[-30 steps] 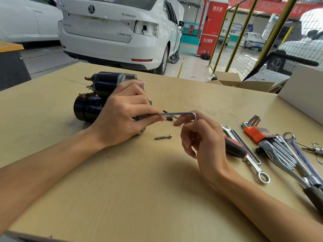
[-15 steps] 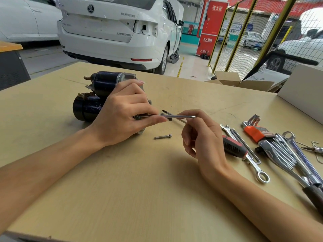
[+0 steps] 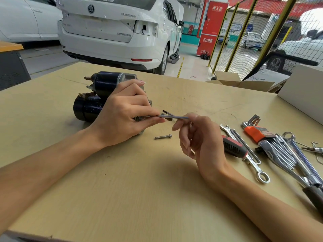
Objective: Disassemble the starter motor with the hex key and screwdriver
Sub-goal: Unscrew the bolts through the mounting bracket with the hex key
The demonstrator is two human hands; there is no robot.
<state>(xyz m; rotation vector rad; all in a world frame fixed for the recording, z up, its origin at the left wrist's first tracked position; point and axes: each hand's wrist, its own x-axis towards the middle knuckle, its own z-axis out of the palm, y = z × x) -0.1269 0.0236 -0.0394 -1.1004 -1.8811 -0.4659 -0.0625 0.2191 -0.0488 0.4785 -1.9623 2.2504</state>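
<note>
The dark starter motor lies on the tan table at the left. My left hand is curled over its near end and grips it; thumb and forefinger also touch the shaft of the hex key. My right hand pinches the key's outer end, its bend hidden in my fingers. The key's tip sits in the motor's end under my left fingers. A loose bolt lies on the table below the key. The red-and-black screwdriver lies right of my right hand, its tip showing behind the key.
Wrenches, an orange hex key set and chrome tools lie along the right side. A white box stands at the far right. Beyond the table, a white car and a yellow mesh fence.
My right hand has turned the hex key: its bent end, which stood out above my fingers, is now hidden in them. My left hand and the motor have stayed put.
</note>
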